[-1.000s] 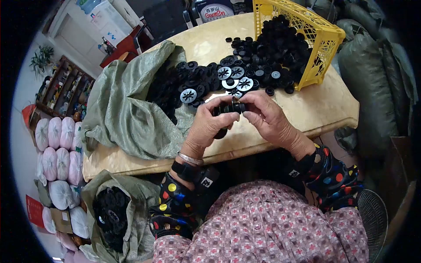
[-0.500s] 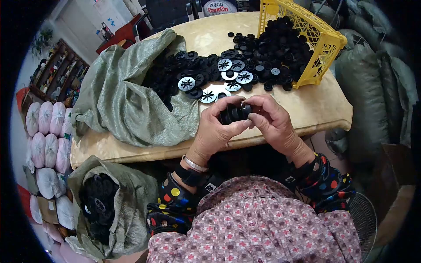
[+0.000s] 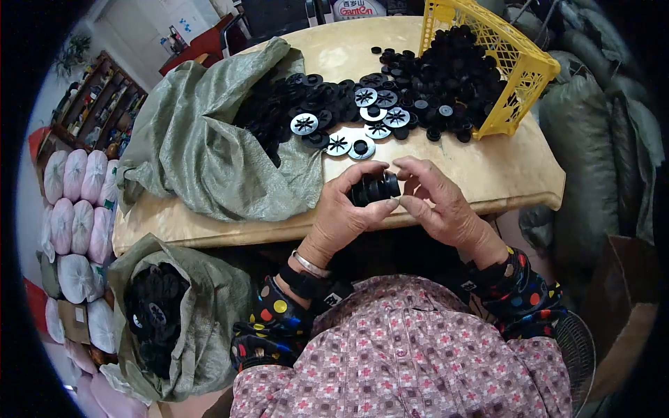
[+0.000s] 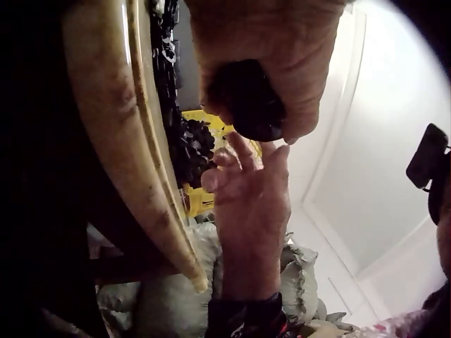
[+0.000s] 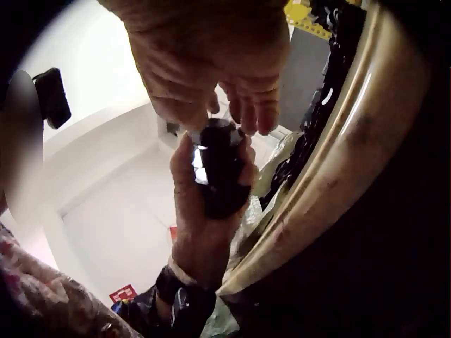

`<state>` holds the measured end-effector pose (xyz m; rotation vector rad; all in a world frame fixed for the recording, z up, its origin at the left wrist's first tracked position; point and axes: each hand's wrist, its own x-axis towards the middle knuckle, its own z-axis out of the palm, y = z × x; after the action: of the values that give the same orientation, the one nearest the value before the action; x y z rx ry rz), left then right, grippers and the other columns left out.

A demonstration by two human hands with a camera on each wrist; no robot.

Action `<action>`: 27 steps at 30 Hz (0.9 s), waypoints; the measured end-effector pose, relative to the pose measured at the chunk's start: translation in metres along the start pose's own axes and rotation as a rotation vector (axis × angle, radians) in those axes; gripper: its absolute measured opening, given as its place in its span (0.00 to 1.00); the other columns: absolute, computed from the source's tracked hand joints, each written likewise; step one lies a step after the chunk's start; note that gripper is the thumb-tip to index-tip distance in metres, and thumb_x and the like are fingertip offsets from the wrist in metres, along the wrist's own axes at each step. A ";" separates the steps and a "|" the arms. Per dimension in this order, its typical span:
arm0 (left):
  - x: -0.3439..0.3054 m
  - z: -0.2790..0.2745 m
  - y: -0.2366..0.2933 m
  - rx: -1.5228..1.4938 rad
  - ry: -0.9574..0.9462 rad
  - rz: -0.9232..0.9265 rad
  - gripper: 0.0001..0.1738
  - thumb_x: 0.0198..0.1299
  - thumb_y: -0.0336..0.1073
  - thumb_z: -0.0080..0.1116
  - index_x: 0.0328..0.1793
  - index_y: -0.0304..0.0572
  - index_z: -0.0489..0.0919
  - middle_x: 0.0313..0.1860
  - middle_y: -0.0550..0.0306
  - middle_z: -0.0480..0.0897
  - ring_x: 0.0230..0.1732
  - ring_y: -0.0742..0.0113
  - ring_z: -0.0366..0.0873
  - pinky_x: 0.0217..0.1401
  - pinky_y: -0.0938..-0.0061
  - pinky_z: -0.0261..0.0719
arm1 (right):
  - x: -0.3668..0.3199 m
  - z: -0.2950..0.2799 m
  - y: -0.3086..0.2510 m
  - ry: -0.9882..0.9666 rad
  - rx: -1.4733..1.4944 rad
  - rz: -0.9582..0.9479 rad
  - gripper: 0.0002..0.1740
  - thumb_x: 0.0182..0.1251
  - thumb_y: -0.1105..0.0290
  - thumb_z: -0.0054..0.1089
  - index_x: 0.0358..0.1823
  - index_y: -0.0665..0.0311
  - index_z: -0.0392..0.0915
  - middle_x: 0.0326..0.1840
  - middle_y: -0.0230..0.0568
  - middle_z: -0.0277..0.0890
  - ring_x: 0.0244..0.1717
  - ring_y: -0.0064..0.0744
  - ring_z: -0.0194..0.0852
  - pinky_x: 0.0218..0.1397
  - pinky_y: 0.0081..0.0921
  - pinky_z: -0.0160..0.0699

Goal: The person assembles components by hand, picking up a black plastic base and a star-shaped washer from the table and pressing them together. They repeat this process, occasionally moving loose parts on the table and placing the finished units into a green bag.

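In the head view my left hand (image 3: 350,209) grips a black ribbed cylindrical plastic piece (image 3: 376,188), held over the table's near edge with its end facing right. The right wrist view shows the left fingers and thumb wrapped around that dark, glossy piece (image 5: 220,169). My right hand (image 3: 442,209) is at its free end, thumb and forefinger spread apart, the thumb tip close to the left thumb. In the left wrist view the right fingers (image 4: 243,151) bend loosely just past the piece. Beyond both hands lie flat discs with white faces and black star-shaped slots (image 3: 339,144).
Black round parts (image 3: 446,76) are heaped before a tipped yellow crate (image 3: 519,83). A green woven sack (image 3: 216,146) covers the table's left side. Below it stands an open sack of black parts (image 3: 157,306). Full sacks (image 3: 578,160) stand right, beside a cardboard box (image 3: 624,306).
My right fingers have spread away from the end of the black piece, which they were pinching. The left hand keeps its grip. More white-faced discs show beyond the hands.
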<state>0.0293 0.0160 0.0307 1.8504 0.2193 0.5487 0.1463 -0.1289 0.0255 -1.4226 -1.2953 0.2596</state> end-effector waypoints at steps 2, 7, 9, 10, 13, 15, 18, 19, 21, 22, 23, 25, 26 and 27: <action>-0.002 0.002 0.001 -0.026 -0.001 0.006 0.28 0.42 0.34 0.71 0.52 0.37 0.75 0.41 0.58 0.81 0.43 0.73 0.77 0.50 0.77 0.76 | 0.000 0.004 0.002 -0.017 -0.122 -0.115 0.22 0.59 0.77 0.56 0.56 0.63 0.66 0.42 0.46 0.69 0.40 0.34 0.73 0.40 0.28 0.74; -0.014 0.002 -0.003 0.031 0.000 0.015 0.26 0.43 0.34 0.71 0.50 0.36 0.77 0.41 0.57 0.81 0.42 0.73 0.77 0.49 0.79 0.76 | -0.007 0.018 -0.006 0.062 -0.009 0.143 0.13 0.61 0.73 0.55 0.47 0.67 0.70 0.38 0.49 0.74 0.39 0.39 0.76 0.41 0.31 0.74; -0.019 0.003 -0.006 0.019 -0.011 -0.023 0.26 0.43 0.34 0.71 0.50 0.36 0.77 0.41 0.58 0.81 0.42 0.73 0.77 0.48 0.79 0.76 | -0.009 0.022 -0.008 0.067 0.135 0.358 0.12 0.63 0.67 0.55 0.43 0.69 0.71 0.33 0.49 0.76 0.34 0.39 0.77 0.39 0.31 0.75; -0.020 0.003 -0.007 0.008 -0.016 -0.065 0.26 0.43 0.34 0.70 0.50 0.36 0.77 0.40 0.58 0.81 0.41 0.74 0.77 0.47 0.79 0.76 | -0.009 0.021 -0.006 0.070 0.133 0.357 0.12 0.63 0.67 0.55 0.43 0.69 0.71 0.33 0.49 0.76 0.34 0.39 0.77 0.39 0.31 0.75; -0.025 -0.002 -0.002 0.023 0.028 -0.089 0.25 0.43 0.34 0.70 0.50 0.37 0.77 0.40 0.59 0.80 0.42 0.74 0.76 0.49 0.79 0.75 | -0.001 0.013 -0.005 -0.104 0.013 0.219 0.13 0.66 0.68 0.52 0.49 0.67 0.70 0.30 0.38 0.73 0.28 0.25 0.71 0.32 0.22 0.73; -0.032 -0.017 0.015 0.064 0.129 -0.118 0.25 0.42 0.33 0.70 0.49 0.38 0.77 0.41 0.59 0.80 0.44 0.73 0.75 0.51 0.78 0.73 | 0.013 -0.001 0.009 -0.017 -0.250 0.047 0.15 0.66 0.66 0.53 0.51 0.65 0.70 0.33 0.41 0.72 0.31 0.30 0.72 0.34 0.25 0.74; -0.054 -0.061 0.051 0.330 0.346 -0.047 0.26 0.39 0.30 0.68 0.49 0.38 0.77 0.41 0.59 0.79 0.44 0.71 0.76 0.51 0.76 0.72 | 0.035 -0.032 0.040 -0.012 -0.834 0.114 0.20 0.65 0.60 0.53 0.56 0.59 0.68 0.39 0.46 0.70 0.38 0.45 0.73 0.39 0.35 0.74; -0.066 -0.077 0.066 0.468 0.440 -0.017 0.25 0.39 0.28 0.67 0.49 0.37 0.76 0.42 0.58 0.79 0.44 0.71 0.76 0.52 0.77 0.72 | 0.044 -0.040 0.043 -0.079 -0.911 0.248 0.18 0.64 0.59 0.53 0.53 0.58 0.69 0.40 0.48 0.70 0.41 0.47 0.73 0.42 0.37 0.75; -0.089 -0.109 0.085 0.514 0.650 -0.091 0.25 0.42 0.24 0.66 0.50 0.34 0.76 0.42 0.58 0.79 0.43 0.73 0.75 0.51 0.79 0.71 | 0.053 -0.050 0.052 -0.149 -0.980 0.378 0.17 0.64 0.58 0.52 0.50 0.56 0.70 0.41 0.49 0.70 0.43 0.49 0.73 0.45 0.39 0.75; -0.099 -0.130 0.088 0.728 0.715 -0.073 0.24 0.43 0.24 0.66 0.51 0.32 0.76 0.41 0.58 0.79 0.42 0.73 0.74 0.50 0.79 0.72 | 0.052 -0.052 0.062 -0.168 -1.041 0.335 0.17 0.63 0.60 0.53 0.50 0.58 0.69 0.40 0.49 0.69 0.41 0.50 0.73 0.44 0.40 0.74; -0.111 -0.148 0.093 0.811 0.765 -0.150 0.24 0.44 0.24 0.66 0.51 0.31 0.75 0.40 0.58 0.79 0.41 0.73 0.74 0.48 0.79 0.73 | 0.053 -0.054 0.069 -0.188 -1.101 0.291 0.17 0.62 0.61 0.54 0.50 0.60 0.69 0.39 0.49 0.69 0.40 0.51 0.72 0.43 0.41 0.74; -0.136 -0.189 0.089 0.891 0.778 -0.280 0.23 0.47 0.29 0.66 0.52 0.31 0.75 0.41 0.55 0.79 0.41 0.70 0.74 0.49 0.77 0.72 | 0.056 -0.056 0.075 -0.186 -1.056 0.264 0.16 0.62 0.62 0.54 0.47 0.62 0.69 0.39 0.49 0.69 0.40 0.52 0.72 0.43 0.42 0.73; -0.149 -0.210 0.078 0.958 0.754 -0.318 0.24 0.48 0.30 0.66 0.52 0.32 0.75 0.41 0.54 0.79 0.42 0.70 0.75 0.49 0.77 0.72 | 0.056 -0.056 0.076 -0.183 -1.019 0.243 0.15 0.61 0.63 0.54 0.44 0.63 0.69 0.39 0.50 0.69 0.41 0.53 0.72 0.43 0.43 0.73; -0.158 -0.224 0.067 0.965 0.753 -0.320 0.24 0.48 0.30 0.66 0.52 0.32 0.75 0.41 0.54 0.79 0.42 0.70 0.75 0.49 0.77 0.72 | 0.055 -0.057 0.076 -0.226 -0.990 0.236 0.13 0.61 0.65 0.54 0.42 0.65 0.68 0.39 0.51 0.69 0.40 0.54 0.72 0.43 0.43 0.73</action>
<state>-0.2225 0.1175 0.1090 2.3403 1.4653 0.9989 0.2510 -0.0989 0.0111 -2.4431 -1.5158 -0.1036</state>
